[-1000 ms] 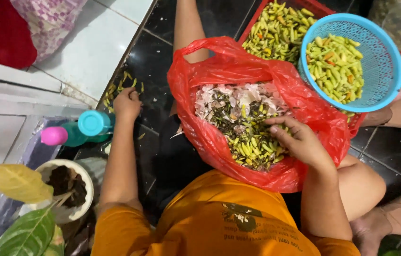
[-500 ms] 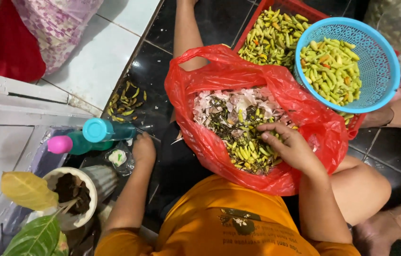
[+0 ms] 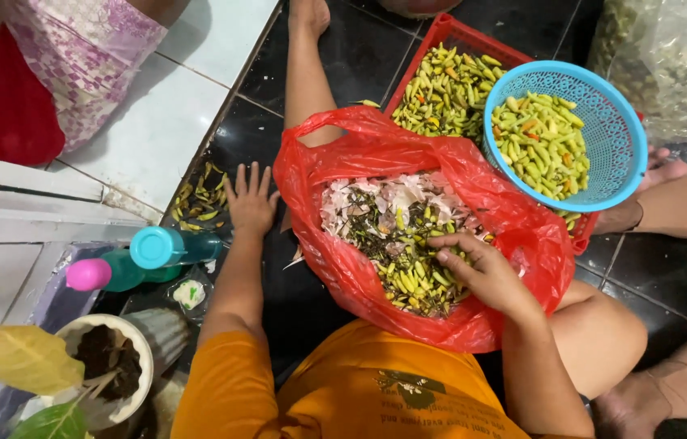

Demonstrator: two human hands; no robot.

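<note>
Reaching into the red bag (image 3: 376,154), right hand (image 3: 481,272) hides its grip; left hand (image 3: 251,202) lies spread flat.

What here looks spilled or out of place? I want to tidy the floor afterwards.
A loose pile of small chillies lies on the dark floor tiles beside the left hand, outside the red bag, red crate and blue basket.

Home floor workspace, black and white floor tiles (image 3: 156,138), potted plant (image 3: 99,374), red crate of chillies (image 3: 441,89), plastic bottles (image 3: 156,252)
</note>
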